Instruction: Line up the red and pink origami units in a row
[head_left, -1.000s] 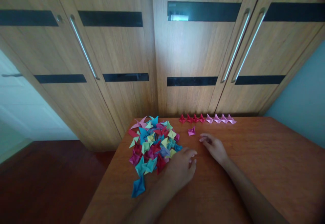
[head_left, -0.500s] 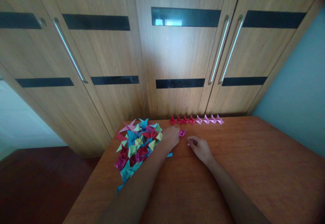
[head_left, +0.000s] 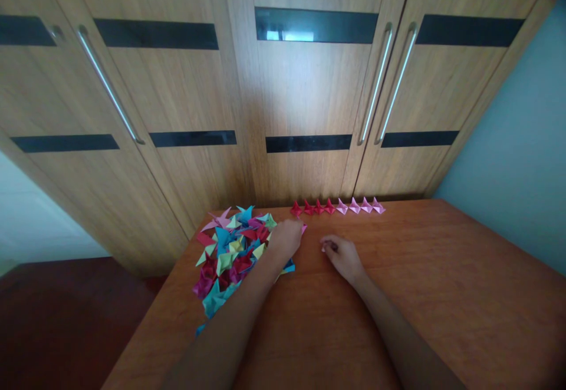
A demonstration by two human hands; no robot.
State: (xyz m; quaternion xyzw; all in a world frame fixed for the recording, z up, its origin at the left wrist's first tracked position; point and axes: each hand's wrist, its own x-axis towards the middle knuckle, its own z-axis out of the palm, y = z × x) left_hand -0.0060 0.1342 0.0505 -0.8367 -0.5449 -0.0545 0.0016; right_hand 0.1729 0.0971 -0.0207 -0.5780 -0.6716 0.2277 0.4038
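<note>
My left hand (head_left: 286,240) is closed at the right side of the origami heap, its fingers around a magenta origami piece (head_left: 303,229). Only a small pointed part of that piece shows past the knuckles. To the right, my right hand (head_left: 344,256) rests on the table with its fingers curled in, and I see nothing in them. The heap of origami pieces (head_left: 226,260) is a mix of red, blue, green, yellow, pink and magenta, partly hidden by my left forearm. A blue piece (head_left: 289,266) pokes out beside my left wrist.
Along the table's far edge stands a row of origami pieces, red ones (head_left: 319,206) on the left and pink ones (head_left: 354,205) on the right. Just behind the brown table (head_left: 442,295) rises a wooden wardrobe (head_left: 305,92) with metal handles. A pale blue wall (head_left: 513,160) is at right.
The magenta piece, which showed to the right of my left hand, has shifted left and is now mostly hidden by that hand. My right hand stays nearly in place. The view has turned slightly.
</note>
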